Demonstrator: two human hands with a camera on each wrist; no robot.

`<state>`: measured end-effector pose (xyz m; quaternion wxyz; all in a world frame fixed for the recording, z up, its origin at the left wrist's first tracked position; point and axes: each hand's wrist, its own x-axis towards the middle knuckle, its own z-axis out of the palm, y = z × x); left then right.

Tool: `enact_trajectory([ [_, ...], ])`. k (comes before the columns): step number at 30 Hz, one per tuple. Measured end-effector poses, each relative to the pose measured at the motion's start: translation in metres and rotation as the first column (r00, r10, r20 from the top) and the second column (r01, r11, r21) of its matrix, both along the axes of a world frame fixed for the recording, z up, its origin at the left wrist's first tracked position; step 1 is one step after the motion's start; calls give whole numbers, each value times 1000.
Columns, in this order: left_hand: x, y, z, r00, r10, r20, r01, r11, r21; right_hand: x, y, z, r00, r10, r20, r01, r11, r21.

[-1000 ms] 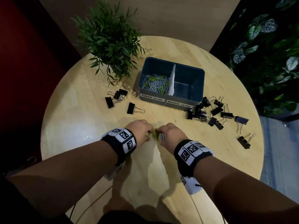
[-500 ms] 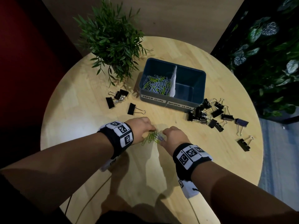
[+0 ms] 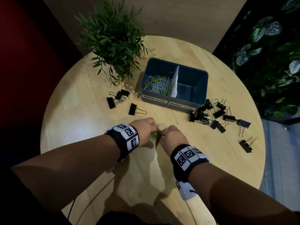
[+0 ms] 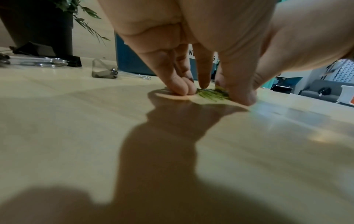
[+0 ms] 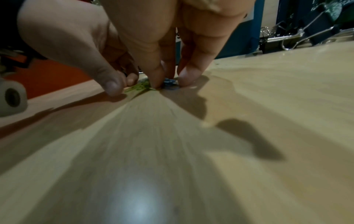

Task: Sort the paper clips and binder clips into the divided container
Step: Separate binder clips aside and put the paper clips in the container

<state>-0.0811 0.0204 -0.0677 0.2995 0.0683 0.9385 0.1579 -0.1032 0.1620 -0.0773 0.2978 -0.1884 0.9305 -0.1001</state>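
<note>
A small heap of green and blue paper clips (image 3: 153, 136) lies on the round wooden table (image 3: 81, 127), near its middle. My left hand (image 3: 146, 132) and right hand (image 3: 172, 135) meet over the heap, fingertips down on the wood. In the left wrist view, fingers (image 4: 180, 89) and thumb pinch in on the green paper clips (image 4: 212, 94). In the right wrist view, fingertips (image 5: 157, 81) close on green and blue paper clips (image 5: 168, 82). The blue divided container (image 3: 203, 98) stands beyond the hands. Its side labelled PAPER CLIPS holds several clips (image 3: 158, 85). Nothing shows in the BINDER CLIPS side.
Several black binder clips (image 3: 214, 113) are scattered right of the container, and two stragglers (image 3: 245, 145) lie nearer the table's right edge. Three more binder clips (image 3: 118, 97) sit left of it. A potted plant (image 3: 112, 41) stands at the back left.
Half a second ago my hands were slightly apart with the green clips fanned out between them. Now they have drawn together and bunched the clips under the fingertips.
</note>
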Motion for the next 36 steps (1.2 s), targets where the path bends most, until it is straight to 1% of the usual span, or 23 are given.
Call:
enact_trajectory([
  [6,-1,9,-6,1000,5,-7,-5,999,-48,3,-1,5,1000,0,19,0,1000,-10],
  [9,-1,12,-6,1000,-1,13,2,997,-74,6,-2,9,999,34,35,-34,999,-8],
  [14,-2,19,-5,997,-65,36,69,989,-128,6,-13,14,991,34,133,-47,994,98],
  [17,-3,18,-4,992,-122,46,127,982,-136,6,-10,14,991,47,125,-60,992,108],
  [20,-2,17,-1,987,-150,49,155,980,-127,2,-3,11,996,48,74,-54,995,82],
  [24,-4,16,0,995,-67,78,75,990,-115,-4,1,8,993,89,78,-96,990,99],
  [27,-2,14,-4,998,30,57,-25,995,-92,-7,5,7,989,124,82,-132,987,92],
  [29,3,12,-7,997,70,23,-69,996,-58,-8,8,6,988,139,66,-145,984,101],
  [31,6,9,-11,995,96,-16,-96,995,-23,-8,10,6,990,131,53,-136,985,104],
  [34,5,4,-5,988,148,-37,-147,989,32,-12,15,7,990,106,89,-114,988,99],
  [36,1,1,8,958,275,-81,-265,958,111,-17,18,11,994,58,96,-62,997,44],
])
